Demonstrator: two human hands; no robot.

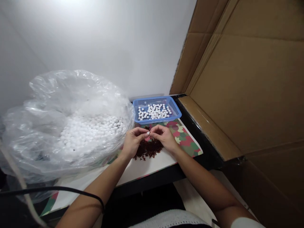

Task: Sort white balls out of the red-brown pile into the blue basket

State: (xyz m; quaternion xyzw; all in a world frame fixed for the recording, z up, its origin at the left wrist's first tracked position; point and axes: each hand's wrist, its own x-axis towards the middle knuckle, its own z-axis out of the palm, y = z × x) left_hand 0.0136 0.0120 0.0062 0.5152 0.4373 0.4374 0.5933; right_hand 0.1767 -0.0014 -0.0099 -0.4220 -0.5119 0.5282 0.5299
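Observation:
My left hand (pixel 134 141) pinches a small white ball (pixel 148 133) between thumb and forefinger. From the other side, my right hand (pixel 164 136) is closed with its fingertips at the same ball; whether they grip it or some tiny piece beside it is too small to make out. Both hands are over a pile of dark reddish-brown small pieces (pixel 148 149) on the table mat. Just behind the hands stands a blue plastic basket (pixel 158 120) with many white balls spread on its bottom.
A large open clear plastic bag (pixel 78 79) full of white balls (pixel 87 133) fills the left side. A camouflage-patterned sheet (pixel 187 142) covers part of the black table. Cardboard panels (pixel 256 79) stand at the right, a white wall behind. A black cable (pixel 59 188) crosses at lower left.

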